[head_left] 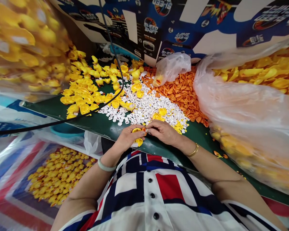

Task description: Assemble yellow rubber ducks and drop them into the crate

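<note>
My left hand [128,137] is closed around a hollow yellow toy duck shell [138,141], near the front edge of the green table. A bit of orange shows at the shell's right side. The fingertips of my right hand [164,132] are pinched against that side, on what looks like a small white eye piece [146,131]; fingers partly hide it. Just beyond my hands spreads a heap of white eye pieces with dark dots [149,104]. A few yellow shells [159,116] lie on this heap, and small yellow bits [180,126] sit at its right edge.
Yellow duck parts [83,93] are piled at left, orange beak-like pieces [183,94] at right. Clear bags of yellow parts stand on both sides, left bag [26,48] and right bag [243,106]. A black cable [96,110] crosses the table [48,109]. Below left, a striped bag [14,186] holds assembled ducks [60,173].
</note>
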A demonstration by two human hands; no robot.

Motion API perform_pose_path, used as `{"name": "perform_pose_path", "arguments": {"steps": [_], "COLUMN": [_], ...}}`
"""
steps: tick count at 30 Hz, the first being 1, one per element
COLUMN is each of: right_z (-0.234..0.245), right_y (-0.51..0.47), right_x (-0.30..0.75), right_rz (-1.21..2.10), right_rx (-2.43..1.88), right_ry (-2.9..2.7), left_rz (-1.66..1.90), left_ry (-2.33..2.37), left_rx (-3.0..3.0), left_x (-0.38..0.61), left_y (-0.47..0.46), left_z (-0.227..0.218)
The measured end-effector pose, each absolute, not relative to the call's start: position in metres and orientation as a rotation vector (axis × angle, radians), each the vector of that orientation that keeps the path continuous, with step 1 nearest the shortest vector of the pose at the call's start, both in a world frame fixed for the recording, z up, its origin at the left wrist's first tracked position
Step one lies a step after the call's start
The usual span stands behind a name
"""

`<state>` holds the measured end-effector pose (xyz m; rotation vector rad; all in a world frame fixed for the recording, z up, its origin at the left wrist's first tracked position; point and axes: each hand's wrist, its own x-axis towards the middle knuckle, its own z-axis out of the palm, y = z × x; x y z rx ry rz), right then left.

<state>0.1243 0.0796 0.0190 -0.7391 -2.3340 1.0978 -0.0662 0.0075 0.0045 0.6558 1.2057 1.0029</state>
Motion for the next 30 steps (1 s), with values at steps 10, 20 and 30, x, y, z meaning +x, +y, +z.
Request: {"name": "perform_pose_path", "arguments": {"steps": [10, 20, 30], "right_z": [0.025, 0.015, 0.015], "right_y": [0.074, 0.062, 0.081], "right_x": [0.129, 0.123, 0.14], "right_rz": [0.924, 0.883, 0.698], "right_rx": [-0.798, -0.809, -0.662], "right_ry": [-2.508, -2.102, -2.359], "left_rz": [0.898, 1.162, 1.111], "left_ry": [1.403, 0.984, 1.058], "left_rx": [1.19, 0.39, 0.456], "left_x": [-0.066, -0.047, -0.045], "left_y": [0.001, 0.016, 0.021], "left_z": [0.01, 0.011, -0.001]}}
